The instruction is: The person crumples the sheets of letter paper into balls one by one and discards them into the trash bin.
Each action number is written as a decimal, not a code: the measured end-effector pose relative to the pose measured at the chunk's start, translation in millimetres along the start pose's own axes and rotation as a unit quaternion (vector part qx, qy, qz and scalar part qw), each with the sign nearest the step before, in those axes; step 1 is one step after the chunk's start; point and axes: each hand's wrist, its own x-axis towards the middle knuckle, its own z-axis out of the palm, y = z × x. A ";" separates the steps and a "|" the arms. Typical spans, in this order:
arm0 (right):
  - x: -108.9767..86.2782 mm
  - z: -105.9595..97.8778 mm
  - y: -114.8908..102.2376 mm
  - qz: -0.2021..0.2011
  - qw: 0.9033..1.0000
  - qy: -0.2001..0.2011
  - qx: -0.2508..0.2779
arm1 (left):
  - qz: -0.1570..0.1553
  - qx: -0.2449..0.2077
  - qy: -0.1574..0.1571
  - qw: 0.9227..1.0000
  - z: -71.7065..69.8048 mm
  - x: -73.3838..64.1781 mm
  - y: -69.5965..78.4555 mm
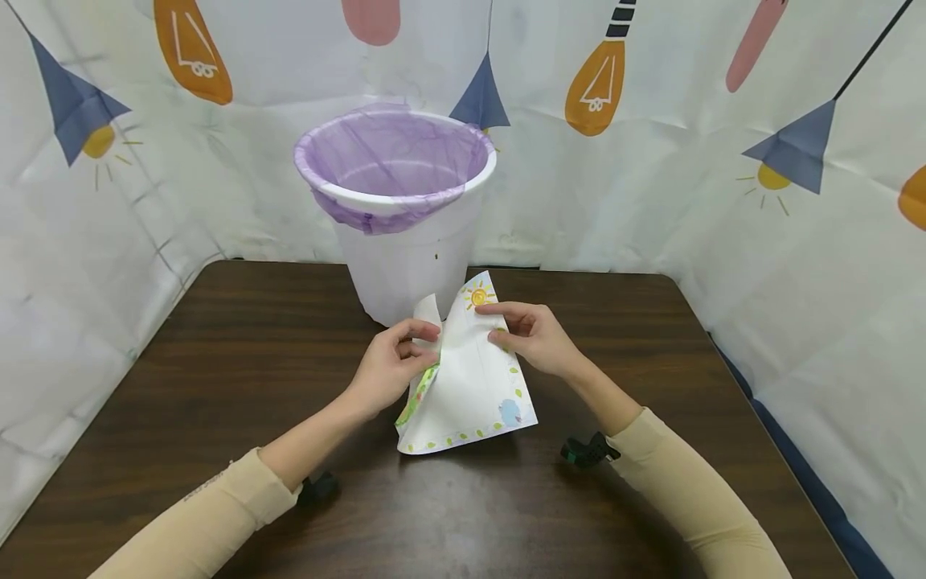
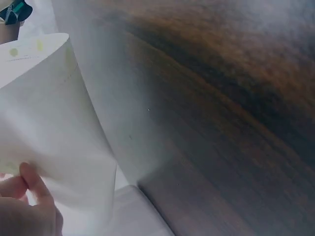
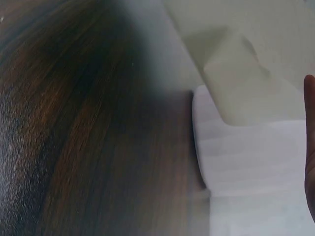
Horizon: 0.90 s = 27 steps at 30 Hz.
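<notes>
A white sheet of paper (image 1: pixel 473 378) with a printed sun, a leaf border and a pale blue figure is held up over the table, bent along its left side. My left hand (image 1: pixel 387 366) pinches that bent left edge, where a green printed strip shows. On the opposite edge, my right hand (image 1: pixel 538 338) grips the sheet between thumb and fingers, just below the sun. In the left wrist view the paper (image 2: pixel 59 128) curves past the fingertips of my left hand (image 2: pixel 32 206). Only a sliver of my right hand (image 3: pixel 310 147) appears in the right wrist view, beside the creased paper (image 3: pixel 241 88).
Just behind the sheet, a white bin (image 1: pixel 412 273) stands on the dark wooden table (image 1: pixel 275 346). A purple bag (image 1: pixel 405 153) lines it and folds over its rim. A white curtain (image 1: pixel 673 185) printed with lamps and bulbs surrounds the table's back and sides.
</notes>
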 end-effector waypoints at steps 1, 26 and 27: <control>0.0 0.6 0.2 0.001 1.000 -0.001 0.013 | -0.001 0.006 0.003 1.000 -0.3 0.0 0.3; -2.1 -1.2 -2.4 0.023 0.997 0.024 -0.071 | -0.040 0.080 -0.015 0.996 -29.7 -4.0 0.2; -1.2 0.9 -2.8 0.017 0.997 0.023 -0.069 | -0.032 0.074 -0.013 0.997 -27.3 -3.6 1.3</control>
